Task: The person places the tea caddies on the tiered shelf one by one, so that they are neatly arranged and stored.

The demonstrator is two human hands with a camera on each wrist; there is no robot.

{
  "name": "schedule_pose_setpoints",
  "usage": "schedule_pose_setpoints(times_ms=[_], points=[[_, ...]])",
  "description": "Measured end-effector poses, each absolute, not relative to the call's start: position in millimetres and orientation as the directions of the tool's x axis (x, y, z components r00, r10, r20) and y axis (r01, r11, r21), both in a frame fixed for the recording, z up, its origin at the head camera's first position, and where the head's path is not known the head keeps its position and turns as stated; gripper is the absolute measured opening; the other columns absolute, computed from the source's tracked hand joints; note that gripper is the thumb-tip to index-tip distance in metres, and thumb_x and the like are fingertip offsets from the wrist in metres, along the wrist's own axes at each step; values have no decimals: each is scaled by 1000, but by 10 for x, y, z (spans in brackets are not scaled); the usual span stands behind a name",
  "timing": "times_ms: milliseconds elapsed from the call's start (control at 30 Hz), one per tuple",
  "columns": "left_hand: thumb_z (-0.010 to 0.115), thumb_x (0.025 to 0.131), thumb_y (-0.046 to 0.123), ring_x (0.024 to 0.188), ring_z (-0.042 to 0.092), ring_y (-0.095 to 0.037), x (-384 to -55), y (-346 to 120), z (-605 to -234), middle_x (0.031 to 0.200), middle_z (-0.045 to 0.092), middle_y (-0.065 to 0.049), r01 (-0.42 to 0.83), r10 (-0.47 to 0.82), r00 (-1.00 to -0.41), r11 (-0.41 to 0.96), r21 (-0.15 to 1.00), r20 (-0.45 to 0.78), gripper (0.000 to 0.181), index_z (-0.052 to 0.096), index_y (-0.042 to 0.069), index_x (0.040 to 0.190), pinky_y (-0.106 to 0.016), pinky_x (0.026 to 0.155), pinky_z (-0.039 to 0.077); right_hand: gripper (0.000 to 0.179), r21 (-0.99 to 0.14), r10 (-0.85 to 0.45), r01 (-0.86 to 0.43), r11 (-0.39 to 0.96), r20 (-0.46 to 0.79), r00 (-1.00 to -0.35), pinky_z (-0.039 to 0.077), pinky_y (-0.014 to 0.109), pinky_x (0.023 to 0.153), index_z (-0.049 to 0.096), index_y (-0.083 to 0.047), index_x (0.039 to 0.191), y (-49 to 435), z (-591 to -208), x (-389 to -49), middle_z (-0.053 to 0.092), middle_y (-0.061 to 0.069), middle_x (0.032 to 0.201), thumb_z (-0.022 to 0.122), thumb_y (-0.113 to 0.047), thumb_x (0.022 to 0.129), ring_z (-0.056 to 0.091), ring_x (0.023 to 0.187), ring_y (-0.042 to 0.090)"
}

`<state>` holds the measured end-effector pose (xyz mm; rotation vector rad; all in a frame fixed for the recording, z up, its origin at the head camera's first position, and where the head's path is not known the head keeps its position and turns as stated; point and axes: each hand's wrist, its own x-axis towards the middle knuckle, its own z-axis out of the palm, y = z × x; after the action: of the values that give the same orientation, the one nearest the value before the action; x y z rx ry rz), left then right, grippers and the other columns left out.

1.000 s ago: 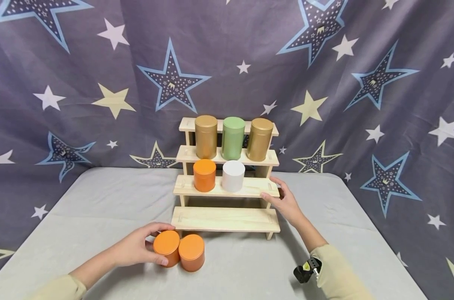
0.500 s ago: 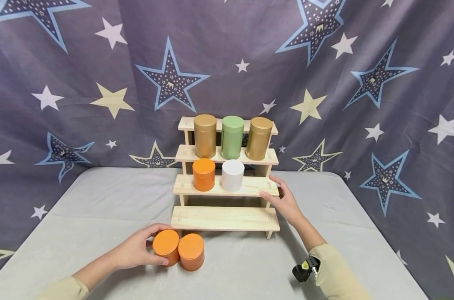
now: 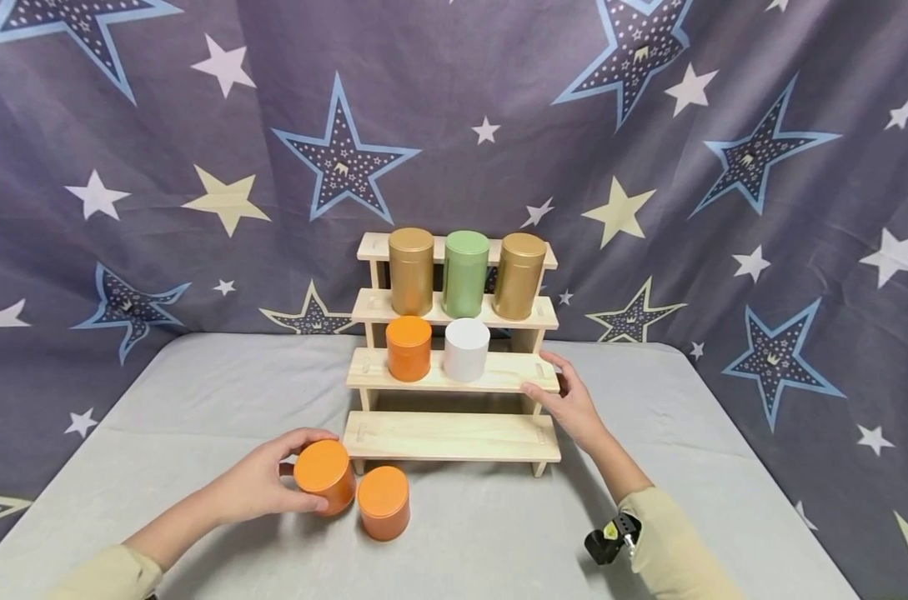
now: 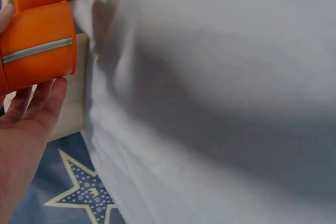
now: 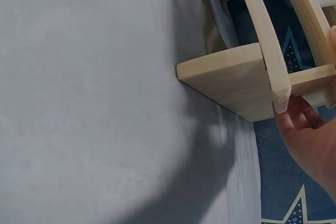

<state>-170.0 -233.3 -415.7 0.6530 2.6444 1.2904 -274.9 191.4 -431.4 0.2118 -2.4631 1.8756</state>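
My left hand grips an orange tin, thumb on the near side and fingers on the far side. In the left wrist view this orange tin shows a pale vertical seam line. A second orange tin stands on the cloth just to its right. My right hand holds the right end of a wooden stepped display stand at its second step from the bottom. The right wrist view shows my fingers curled at the end of the stand.
On the second step are an orange tin and a white tin. Higher up stand a gold tin, a green tin and another gold tin. A star-patterned curtain hangs behind the grey cloth-covered table.
The orange tin in my left hand has come up and left, opening a gap from the second orange tin it stood against. My right hand stays at the stand.
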Motion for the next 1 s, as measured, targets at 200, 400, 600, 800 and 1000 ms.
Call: schedule_pose_setpoints(times_ms=[200, 400, 600, 800, 1000], points=[[84, 66, 34, 97, 53, -2, -1747, -2329, -4033, 114, 60, 2, 349, 434, -895, 545, 762, 99, 71, 52, 16, 127, -24, 78, 50, 68, -961, -94, -115, 253, 94, -991, 47, 21, 76, 31, -14, 144, 1901, -4212, -2686, 52, 21, 122, 67, -16, 86, 55, 93, 9], [84, 67, 35, 96, 53, -2, -1778, -2328, -3925, 112, 60, 5, 384, 456, -882, 550, 742, 118, 69, 52, 18, 126, -25, 78, 50, 66, -960, -98, -112, 256, 90, -991, 46, 20, 75, 31, -10, 143, 1851, -4070, -2583, 51, 23, 121, 66, -14, 87, 54, 92, 9], [85, 66, 34, 96, 53, -1, -1798, -2304, -3814, 110, 61, 6, 413, 467, -873, 551, 726, 141, 70, 53, 15, 126, -24, 77, 49, 68, -963, -86, -106, 249, 87, -992, 46, 21, 76, 32, -16, 144, 1894, -4230, -2695, 51, 21, 123, 67, -16, 87, 54, 93, 10], [84, 67, 32, 96, 53, -2, -1827, -2256, -3744, 110, 61, 4, 429, 486, -860, 525, 735, 155, 68, 53, 15, 125, -24, 77, 48, 68, -960, -70, -117, 254, 102, -992, 47, 21, 78, 33, -19, 143, 1904, -4337, -2756, 51, 20, 123, 68, -18, 86, 55, 95, 11], [84, 67, 34, 97, 52, -3, -1894, -2223, -3720, 111, 60, 3, 423, 482, -864, 529, 736, 150, 69, 52, 17, 126, -25, 79, 49, 66, -962, -66, -116, 245, 103, -992, 47, 22, 78, 34, -19, 142, 1907, -4347, -2756, 52, 19, 122, 68, -17, 86, 55, 95, 11]])
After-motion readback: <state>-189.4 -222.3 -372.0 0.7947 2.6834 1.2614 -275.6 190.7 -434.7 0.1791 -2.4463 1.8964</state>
